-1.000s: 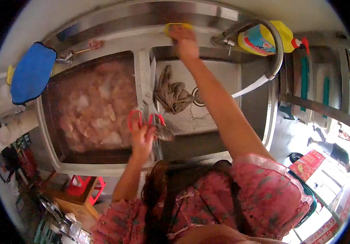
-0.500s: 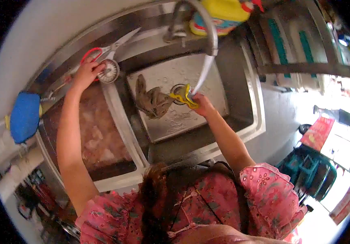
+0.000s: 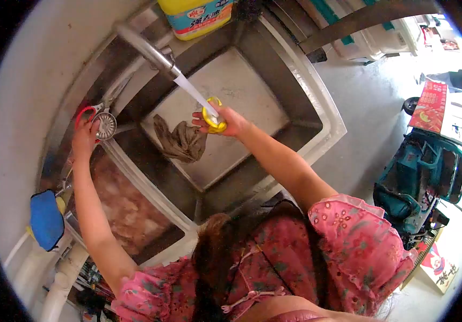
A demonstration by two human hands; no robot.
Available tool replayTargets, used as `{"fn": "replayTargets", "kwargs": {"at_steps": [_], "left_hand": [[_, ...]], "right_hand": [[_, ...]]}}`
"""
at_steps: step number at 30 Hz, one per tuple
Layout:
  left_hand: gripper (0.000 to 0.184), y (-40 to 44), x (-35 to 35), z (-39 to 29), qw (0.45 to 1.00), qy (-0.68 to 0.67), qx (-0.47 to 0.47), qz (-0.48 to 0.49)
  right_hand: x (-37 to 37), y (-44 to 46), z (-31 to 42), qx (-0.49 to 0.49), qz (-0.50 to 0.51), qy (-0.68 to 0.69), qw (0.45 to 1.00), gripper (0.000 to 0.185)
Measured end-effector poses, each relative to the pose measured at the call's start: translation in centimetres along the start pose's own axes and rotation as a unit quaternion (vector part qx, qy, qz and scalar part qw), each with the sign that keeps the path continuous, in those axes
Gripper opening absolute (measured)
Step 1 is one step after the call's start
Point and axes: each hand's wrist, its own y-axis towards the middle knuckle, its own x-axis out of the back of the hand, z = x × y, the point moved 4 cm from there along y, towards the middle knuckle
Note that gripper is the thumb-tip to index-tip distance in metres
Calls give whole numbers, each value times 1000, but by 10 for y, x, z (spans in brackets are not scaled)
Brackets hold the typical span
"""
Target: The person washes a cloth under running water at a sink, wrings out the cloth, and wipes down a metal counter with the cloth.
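My left hand (image 3: 84, 140) is at the sink's far left ledge, its fingers closed on the edge of a round metal sink strainer (image 3: 105, 126). Scissors with red handles (image 3: 82, 114) lie right beside those fingers. Over the right basin (image 3: 231, 80), my right hand (image 3: 230, 122) holds a small yellow-rimmed object (image 3: 213, 124) in its palm, fingers reaching past it. Water from the faucet (image 3: 150, 51) runs onto this object; its exact kind is unclear. A wet brown-grey cloth (image 3: 183, 142) lies crumpled on the basin floor, left of my right hand.
The left basin (image 3: 126, 201) holds reddish water with pale pieces. A yellow detergent jug (image 3: 196, 19) stands behind the faucet. A blue cloth-like item (image 3: 47, 219) hangs at left. Shelving (image 3: 370, 24) is at upper right, with a teal scooter-like vehicle (image 3: 424, 172) beyond.
The view has shifted and turned. My right hand has turned its palm upward, bringing the yellow-rimmed object under the stream and apart from the cloth. My left hand stays at the strainer.
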Motion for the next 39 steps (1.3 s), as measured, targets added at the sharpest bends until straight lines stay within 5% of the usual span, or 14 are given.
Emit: {"fn": "replayTargets", "kwargs": {"at_steps": [4, 10, 13, 20, 25, 27, 29, 33, 34, 36, 39], "left_hand": [[35, -4, -32, 32, 998, -59, -4, -14], [31, -6, -12, 34, 1000, -3, 29, 6], [31, -8, -12, 38, 999, 9, 33, -23], [34, -1, -21, 32, 984, 74, 7, -165], [34, 14, -11, 1, 984, 95, 46, -140], [34, 12, -11, -7, 982, 102, 66, -143], [34, 14, -16, 0, 978, 90, 56, -182], [35, 13, -10, -5, 980, 49, 71, -181], [35, 13, -9, -7, 978, 56, 69, -187], [35, 14, -11, -8, 977, 54, 67, -195], [34, 15, -14, -9, 974, 42, 54, -217]], "right_hand": [[32, 17, 3, 5, 89, -71, 993, 37], [5, -12, -2, -21, -156, -178, 971, 31], [10, -1, -1, 31, -51, -202, 978, 23], [38, 3, 0, 1, -186, -189, 964, 32], [24, -4, 5, 37, -326, -175, 928, 30], [21, -11, 22, 81, -345, -501, 790, 28], [10, -14, 36, 115, -320, -763, 550, 27], [-16, -45, 109, 467, -207, -804, 305, 23], [-36, -62, 137, 509, -217, -820, 144, 26], [-22, -57, 207, 477, -317, -791, 214, 40], [-40, -93, 233, 557, -65, -736, 380, 38]]}}
